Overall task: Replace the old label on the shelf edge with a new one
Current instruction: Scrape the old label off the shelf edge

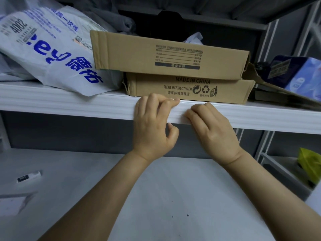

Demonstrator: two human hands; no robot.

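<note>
the white, ridged plastic shelf edge (69, 105) runs across the middle. whether a label sits on it cannot be told, white on white. the left hand (152, 126) curls its fingers over the top lip, thumb bent free below. the right hand (213, 131), just beside it, presses bent fingertips to the face. what either grips, if anything, cannot be told. directly behind, a cardboard box (231, 94) reads "made in china" and "please keep the city clean". a second box (130, 53) is stacked on it. to the left lies a crinkled grey plastic mailer (43, 58) with blue chinese characters and "4002".
</note>
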